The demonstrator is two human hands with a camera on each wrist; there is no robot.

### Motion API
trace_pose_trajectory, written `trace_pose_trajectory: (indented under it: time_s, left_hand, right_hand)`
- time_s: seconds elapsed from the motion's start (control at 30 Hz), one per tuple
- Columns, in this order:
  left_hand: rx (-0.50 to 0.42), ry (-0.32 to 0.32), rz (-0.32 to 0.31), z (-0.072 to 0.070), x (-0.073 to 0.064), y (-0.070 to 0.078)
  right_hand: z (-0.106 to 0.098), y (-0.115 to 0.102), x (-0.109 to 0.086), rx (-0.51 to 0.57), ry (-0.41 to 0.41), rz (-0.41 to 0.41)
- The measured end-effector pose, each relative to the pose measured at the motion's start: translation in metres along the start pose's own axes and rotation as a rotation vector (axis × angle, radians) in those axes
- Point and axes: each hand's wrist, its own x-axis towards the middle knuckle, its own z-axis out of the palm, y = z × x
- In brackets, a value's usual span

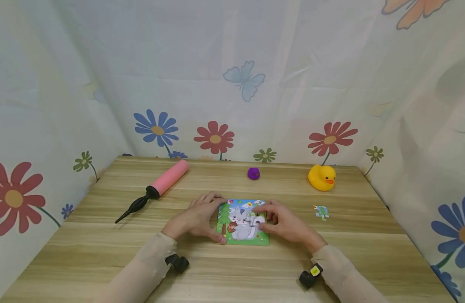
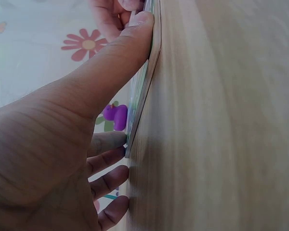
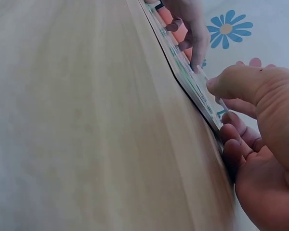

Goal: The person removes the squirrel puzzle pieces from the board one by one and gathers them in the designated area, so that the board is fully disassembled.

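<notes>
A squirrel jigsaw puzzle (image 1: 236, 216) in a flat board lies on the table. My left hand (image 1: 198, 216) holds its left side, with the thumb (image 2: 135, 36) on the near corner and the index fingertip at the far corner. The other left fingers are spread beside the board. Over the right part of the puzzle, my right hand (image 1: 287, 223) pinches a thin puzzle piece (image 3: 223, 106) between thumb and fingers. The piece stands tilted above the board in the right wrist view, its picture mostly hidden. Another loose puzzle piece (image 1: 321, 212) lies to the right.
A pink hand pump (image 1: 172, 176) with a black nozzle lies at the left. Behind the puzzle sits a small purple toy (image 1: 253, 173), and a yellow rubber duck (image 1: 321, 177) stands at the back right. A flowered curtain (image 1: 179, 50) surrounds the wooden table (image 1: 232, 273).
</notes>
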Motion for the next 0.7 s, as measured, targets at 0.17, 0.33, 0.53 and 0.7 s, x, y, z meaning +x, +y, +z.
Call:
trace_pose_trajectory:
  time_s: [0.17, 0.33, 0.53, 0.7]
  left_hand:
    - [0.003, -0.005, 0.003, 0.000, 0.001, -0.001]
    - [0.003, 0.001, 0.007, 0.002, 0.000, -0.003]
    - [-0.005, 0.002, 0.007, 0.002, -0.001, -0.002]
    - [-0.002, 0.007, 0.007, 0.002, 0.001, -0.003]
  right_hand:
    - [-0.003, -0.001, -0.001, 0.014, 0.010, -0.014]
    - [-0.007, -0.003, -0.003, 0.036, 0.023, -0.033]
    - [-0.020, -0.010, -0.007, 0.037, 0.075, -0.029]
    - [-0.036, -0.012, -0.011, -0.002, 0.148, -0.053]
